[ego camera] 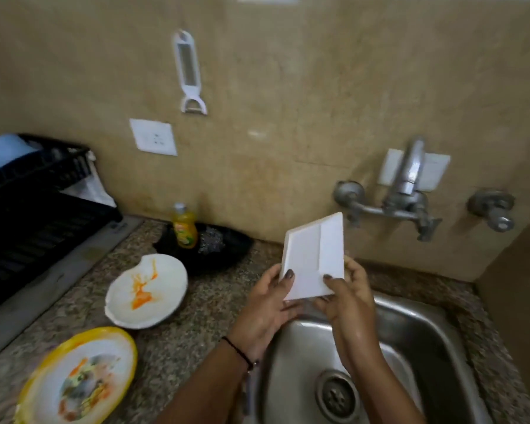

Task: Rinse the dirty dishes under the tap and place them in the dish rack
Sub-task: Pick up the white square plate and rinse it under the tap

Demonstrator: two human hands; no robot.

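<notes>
at the speckled counter, a tray held over the sink

the speckled stone counter (196, 332) runs under a beige tiled wall, with a steel sink (441, 319) set in at the right. both hands hold a white rectangular tray (315, 255) tilted above the basin: the left hand (270, 304) grips its left edge, the right hand (346, 295) its lower right corner, thumbs on the face. the tap (410, 172) is up and to the right; no water shows. the tray looks clean, so this is probably the end of its rinse. next it must travel left to the black dish rack (28, 215), passing over the stained white plate (147, 290) and yellow-rimmed plate (80, 377).
</notes>
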